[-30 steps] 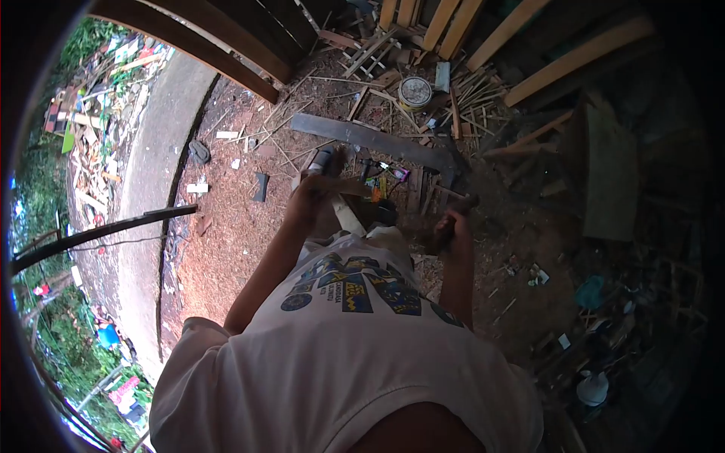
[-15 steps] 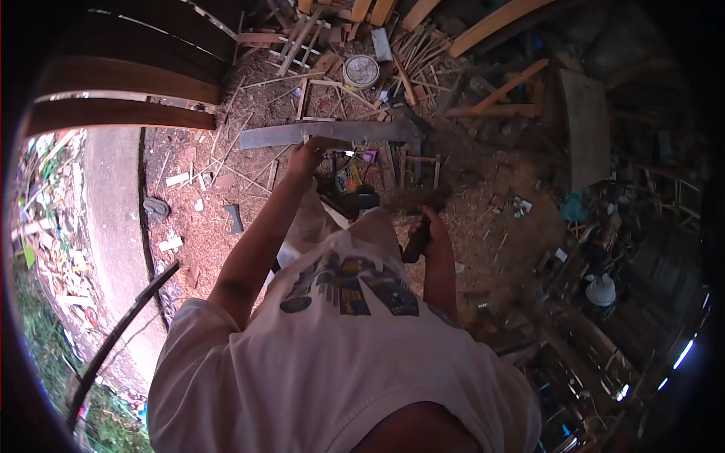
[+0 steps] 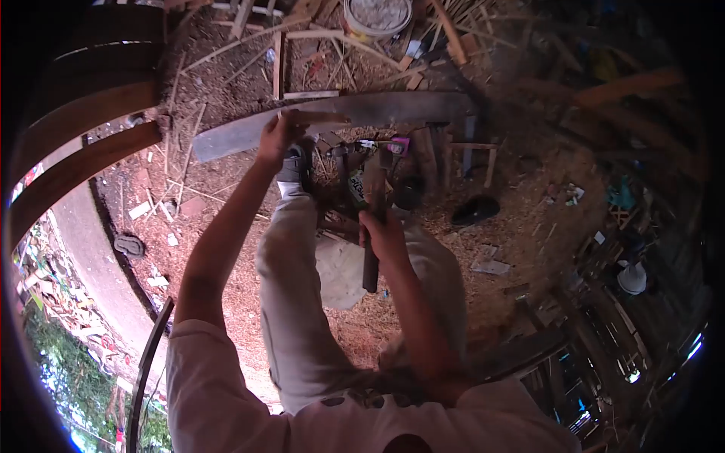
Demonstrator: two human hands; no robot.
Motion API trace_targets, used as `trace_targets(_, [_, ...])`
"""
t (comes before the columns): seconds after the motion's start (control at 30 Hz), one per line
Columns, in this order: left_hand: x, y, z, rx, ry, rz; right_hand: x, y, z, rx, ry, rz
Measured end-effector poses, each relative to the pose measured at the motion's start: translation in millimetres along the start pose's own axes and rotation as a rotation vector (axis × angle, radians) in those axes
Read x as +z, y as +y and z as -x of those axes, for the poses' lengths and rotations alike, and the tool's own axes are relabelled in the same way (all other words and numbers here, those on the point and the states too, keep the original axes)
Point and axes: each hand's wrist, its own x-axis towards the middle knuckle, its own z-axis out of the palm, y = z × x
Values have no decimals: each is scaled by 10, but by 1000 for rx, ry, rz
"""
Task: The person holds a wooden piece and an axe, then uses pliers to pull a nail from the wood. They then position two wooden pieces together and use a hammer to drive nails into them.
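My left hand (image 3: pixel 279 137) is closed round one end of a short light wooden strip (image 3: pixel 321 118), which points right above a long grey plank (image 3: pixel 408 109). My right hand (image 3: pixel 385 235) grips a tool with a thick dark handle (image 3: pixel 370 275). Its brownish upper part reaches up toward the plank; I cannot make out its exact kind. Beyond that tool lie a bright printed packet (image 3: pixel 357 185) and a small purple item (image 3: pixel 400 145). My left shoe (image 3: pixel 295 167) stands just below the plank.
A white bucket (image 3: pixel 377 16) stands beyond the plank among scattered wooden sticks. A black shoe-like object (image 3: pixel 476 210) lies on the shavings to the right. A concrete strip (image 3: pixel 79 226) runs along the left, with dark boards (image 3: pixel 91 113) above it. More timber crowds the right.
The view has tipped and shifted, showing my legs. My right hand has swung up and inward with the tool, now nearer the plank. My left hand still holds the strip at the plank.
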Motion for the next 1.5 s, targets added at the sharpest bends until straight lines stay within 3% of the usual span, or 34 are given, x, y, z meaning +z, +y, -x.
trace_targets(0.1, [-199,-479,-567,23,116,-86,-88,529,-494,20,27,24])
trace_targets(0.23, [-476,-983,-1165,208,179,-209,-315,925,-1016,-16,36,106])
trace_targets(0.33, [-672,-1115,-1557,510,301,-648,-505,1036,-1431,-111,-25,126])
trace_targets(0.4, [-561,-1186,-1731,599,326,-283,-579,1045,-1671,-219,-84,119])
trace_targets(0.47, [-358,-1072,-1784,477,348,-101,-624,963,-1872,-198,-109,304])
trace_targets(0.5, [-197,-952,-1742,534,370,-175,-550,828,-1863,-143,-109,295])
trace_targets(0.57, [-135,-938,-2055,566,451,-328,-468,855,-2097,-235,-74,315])
trace_targets(0.6, [-118,-924,-2147,633,382,-294,-398,947,-2208,-260,-24,330])
trace_targets(0.63, [-241,-1105,-2705,906,631,-596,-235,918,-2232,-262,-31,331])
trace_targets(0.67, [-197,-1074,-2601,759,473,-369,-141,932,-2101,-257,-35,338])
trace_targets(0.73, [-59,-850,-2111,696,577,-259,83,1005,-1939,-365,-64,141])
trace_targets(0.77, [-120,-873,-2147,693,570,-255,186,1113,-1912,-460,-71,133])
trace_targets(0.8, [-201,-958,-2234,830,587,-299,257,1184,-1885,-451,-58,140])
trace_targets(0.83, [-248,-994,-2294,968,605,-339,337,1164,-1893,-470,-89,177])
trace_targets(0.9, [-333,-1076,-2339,888,635,-266,434,1121,-1908,-470,-112,234])
trace_targets(0.97, [-451,-1183,-2491,832,670,-185,493,1107,-1938,-655,-111,491])
trace_targets(1.07, [-416,-1094,-2315,682,635,-129,601,971,-1882,-714,-37,654])
trace_targets(1.17, [-402,-1142,-2317,635,708,-177,656,910,-2034,-517,-5,763])
trace_targets(1.37, [-362,-1052,-2263,582,760,-327,817,864,-2218,-704,-13,763])
trace_targets(1.5, [-334,-983,-2247,571,748,-308,851,834,-2272,-621,-8,805])
